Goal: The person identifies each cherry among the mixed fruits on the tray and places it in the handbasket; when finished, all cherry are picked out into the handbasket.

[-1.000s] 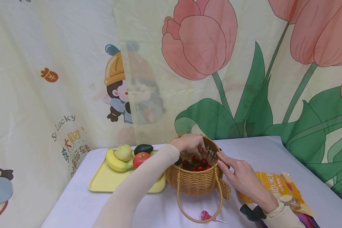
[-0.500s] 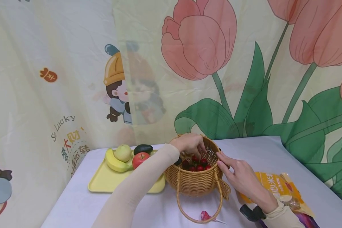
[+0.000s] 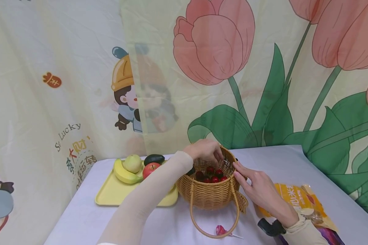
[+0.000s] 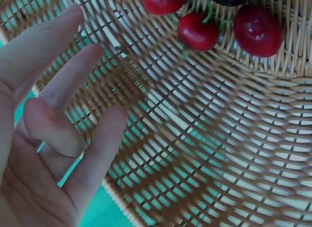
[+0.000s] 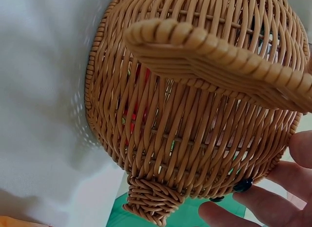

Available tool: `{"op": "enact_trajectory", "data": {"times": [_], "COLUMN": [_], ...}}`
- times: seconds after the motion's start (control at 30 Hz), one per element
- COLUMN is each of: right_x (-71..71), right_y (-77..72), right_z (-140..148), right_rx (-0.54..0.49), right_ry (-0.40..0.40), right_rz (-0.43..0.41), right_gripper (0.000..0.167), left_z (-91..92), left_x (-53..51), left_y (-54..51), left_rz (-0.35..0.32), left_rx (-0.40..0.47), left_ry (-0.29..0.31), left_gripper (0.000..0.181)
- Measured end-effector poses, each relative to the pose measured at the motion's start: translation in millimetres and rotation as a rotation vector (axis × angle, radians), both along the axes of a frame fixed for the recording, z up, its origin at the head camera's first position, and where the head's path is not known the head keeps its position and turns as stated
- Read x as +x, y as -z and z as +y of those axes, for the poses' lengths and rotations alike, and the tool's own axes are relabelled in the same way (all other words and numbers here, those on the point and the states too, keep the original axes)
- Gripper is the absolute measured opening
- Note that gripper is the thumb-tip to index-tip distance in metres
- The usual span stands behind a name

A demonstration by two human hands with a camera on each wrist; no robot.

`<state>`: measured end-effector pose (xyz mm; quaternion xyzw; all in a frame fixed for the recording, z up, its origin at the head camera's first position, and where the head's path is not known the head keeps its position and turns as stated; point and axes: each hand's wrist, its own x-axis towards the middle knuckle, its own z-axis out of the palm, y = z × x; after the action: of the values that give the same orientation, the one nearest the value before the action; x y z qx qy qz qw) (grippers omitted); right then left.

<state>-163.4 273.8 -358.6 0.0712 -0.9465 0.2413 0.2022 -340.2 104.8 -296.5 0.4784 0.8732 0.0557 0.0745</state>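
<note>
A wicker basket (image 3: 211, 197) with a hoop handle (image 3: 214, 234) folded down in front stands on the white table. Several dark red cherries (image 3: 214, 179) lie in its bottom. My left hand (image 3: 206, 150) reaches over the back left rim into the basket, above the cherries. In the left wrist view, this hand (image 4: 58, 119) has its fingers spread, loosely bent and empty, apart from the cherries (image 4: 197, 31). My right hand (image 3: 260, 190) touches the basket's right rim with fairly straight fingers. The right wrist view has its fingertips (image 5: 258, 200) beside a black bead (image 5: 242, 184).
Left of the basket, a yellow tray (image 3: 110, 200) bears a banana (image 3: 124, 173), a red apple (image 3: 150, 169), a pale green round fruit (image 3: 133, 163) and a dark avocado-like fruit (image 3: 154, 159). A lollipop (image 3: 220, 230) lies by the handle. An orange snack bag (image 3: 297, 200) lies right.
My left hand has lifted a little away from the cherries, still over the basket. The right hand keeps its place at the rim.
</note>
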Motion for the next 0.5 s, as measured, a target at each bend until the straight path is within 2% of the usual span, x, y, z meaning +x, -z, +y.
{"op": "enact_trajectory", "data": {"times": [0.13, 0.27, 0.4, 0.5], "right_x": [-3.1, -6.8, -10.5, -12.9], "right_y": [-0.1, -0.5, -0.3, 0.2], "right_z": [-1, -3, -5, -8], "right_rx": [0.001, 0.008, 0.007, 0.007], "right_ry": [-0.011, -0.017, -0.022, -0.028], "right_rz": [-0.005, -0.012, -0.009, -0.008], "right_gripper": [0.046, 0.047, 0.047, 0.047], "left_z": [-8.1, -22.3, -46.4, -73.6], "left_x": [-0.8, 1.1, 4.9, 10.2], "left_y": [-11.4, -26.5, -39.1, -41.4], "left_rz": [0.037, 0.123, 0.184, 0.19], "left_rx": [0.099, 0.221, 0.239, 0.243], "left_ry": [0.005, -0.042, -0.081, -0.093], "left_gripper": [0.024, 0.026, 0.034, 0.043]}}
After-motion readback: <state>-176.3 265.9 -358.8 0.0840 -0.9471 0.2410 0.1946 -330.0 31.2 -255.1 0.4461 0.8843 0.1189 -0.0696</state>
